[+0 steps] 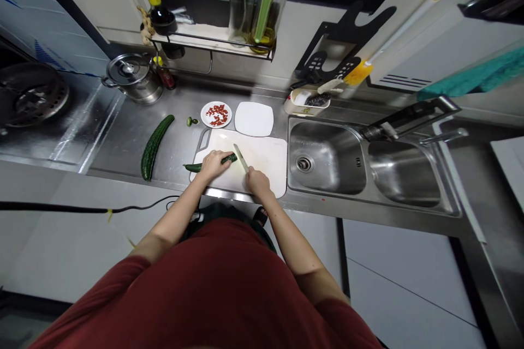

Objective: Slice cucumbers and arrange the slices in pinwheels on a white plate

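Observation:
On a white cutting board (266, 161) with a grey handle lies a dark green cucumber (192, 167). My left hand (215, 165) is closed over its middle and presses it to the board. The cucumber's right end shows just past my fingers. My right hand (257, 181) grips a kitchen knife (240, 158), whose blade points away from me and stands beside that end. Whether the blade touches the cucumber I cannot tell. A second, whole cucumber (156, 147) rests on the steel counter to the left.
Behind the board are a plate of chopped red pieces (203, 115), a white square plate (254, 119) and small green scraps (189, 121). A lidded pot (135, 79) stands back left. The double sink (327, 155) lies right, below the faucet (409, 120). A shelf (213, 46) holds bottles.

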The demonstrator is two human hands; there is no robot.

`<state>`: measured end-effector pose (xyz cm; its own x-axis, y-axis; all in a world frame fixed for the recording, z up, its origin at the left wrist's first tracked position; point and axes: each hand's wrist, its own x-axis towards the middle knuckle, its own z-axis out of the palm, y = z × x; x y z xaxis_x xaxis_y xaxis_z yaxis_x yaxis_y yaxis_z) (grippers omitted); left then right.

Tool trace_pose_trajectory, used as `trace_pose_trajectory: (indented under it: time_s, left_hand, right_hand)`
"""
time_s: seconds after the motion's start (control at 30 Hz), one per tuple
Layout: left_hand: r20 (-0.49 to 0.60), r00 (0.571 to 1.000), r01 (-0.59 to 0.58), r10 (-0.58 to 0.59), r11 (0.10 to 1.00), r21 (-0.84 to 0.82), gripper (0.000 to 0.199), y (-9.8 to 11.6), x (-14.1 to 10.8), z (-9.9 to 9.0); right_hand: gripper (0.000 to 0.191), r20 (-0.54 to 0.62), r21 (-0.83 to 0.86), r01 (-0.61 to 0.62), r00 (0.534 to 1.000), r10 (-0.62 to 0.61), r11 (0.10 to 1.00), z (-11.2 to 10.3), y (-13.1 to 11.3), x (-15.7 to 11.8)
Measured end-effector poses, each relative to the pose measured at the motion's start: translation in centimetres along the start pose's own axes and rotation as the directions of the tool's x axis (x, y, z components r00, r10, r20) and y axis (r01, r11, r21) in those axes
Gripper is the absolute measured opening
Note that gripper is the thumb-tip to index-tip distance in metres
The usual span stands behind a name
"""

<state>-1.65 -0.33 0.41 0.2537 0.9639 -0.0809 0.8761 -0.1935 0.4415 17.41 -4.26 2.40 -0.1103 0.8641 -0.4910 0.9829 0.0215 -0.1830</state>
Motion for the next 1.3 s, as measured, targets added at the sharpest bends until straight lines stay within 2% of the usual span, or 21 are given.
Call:
trace_pose_trajectory:
  time_s: [0.23, 0.37, 0.43, 0.53, 0.6, 0.67, 0.77, 0.93, 1.07, 1.2, 1.27, 1.3]
  left_hand:
    - [-0.011, 1.0, 0.014, -0.013, 0.999, 0.041, 0.044, -0.2, 0.3, 0.1]
    - [-0.019, 0.999, 0.028, -0.028, 1.0, -0.013, 0.044, -0.5, 0.5, 0.1]
    - [-0.106, 0.992, 0.066, -0.074, 0.995, -0.075, 0.04, -0.6, 0.6, 0.1]
    - [-0.284, 0.94, 0.146, -0.189, 0.976, -0.164, 0.037, -0.3, 0.9, -0.4]
    - [-0.342, 0.922, 0.129, -0.183, 0.976, -0.176, 0.036, 0.2, 1.1, -1.0]
    - [-0.333, 0.938, 0.045, -0.093, 0.988, -0.149, 0.035, 0.9, 1.4, -1.7]
    - [-0.229, 0.973, -0.063, 0.038, 0.993, -0.104, 0.036, 2.0, 1.7, -2.7]
    - [-0.08, 0.992, -0.108, 0.102, 0.991, -0.08, 0.033, 2.6, 2.4, -3.3]
    - [-0.073, 0.987, -0.154, 0.146, 0.981, -0.119, 0.026, 2.8, 2.8, -2.9]
    - [-0.113, 0.99, -0.11, 0.079, 0.945, -0.306, 0.015, 2.7, 3.4, -1.7]
    - [-0.139, 0.99, -0.031, -0.036, 0.891, -0.453, 0.014, 2.1, 4.0, -1.0]
    - [-0.157, 0.979, 0.033, -0.13, 0.86, -0.51, 0.015, 1.6, 4.4, -0.7]
  right_hand:
    - [0.031, -0.056, -0.068, -0.045, 0.998, 0.041, 0.997, -0.4, 0.8, -0.9]
    - [0.033, -0.129, -0.1, -0.069, 0.99, 0.056, 0.993, -0.6, 1.1, -1.7]
    - [0.032, -0.17, -0.104, -0.08, 0.984, 0.062, 0.991, -0.7, 1.2, -1.9]
    - [0.034, -0.229, -0.102, -0.086, 0.971, 0.061, 0.991, -0.9, 1.5, -2.1]
    - [0.039, -0.268, -0.095, -0.079, 0.962, 0.051, 0.992, -0.9, 1.7, -2.1]
    - [0.044, -0.295, -0.087, -0.07, 0.955, 0.041, 0.994, -0.9, 1.8, -2.1]
    - [0.049, -0.318, -0.084, -0.056, 0.948, 0.026, 0.995, -0.9, 2.1, -2.1]
    - [0.052, -0.34, -0.11, -0.024, 0.94, -0.015, 0.994, -0.9, 2.7, -2.2]
    - [0.05, -0.346, -0.128, -0.022, 0.938, -0.024, 0.992, -0.7, 3.2, -2.2]
    - [0.048, -0.36, -0.139, -0.038, 0.933, -0.014, 0.99, -0.4, 3.8, -2.0]
    - [0.046, -0.376, -0.135, -0.061, 0.926, 0.006, 0.989, -0.2, 4.3, -2.0]
    - [0.044, -0.385, -0.129, -0.073, 0.923, 0.018, 0.989, -0.1, 4.5, -2.0]
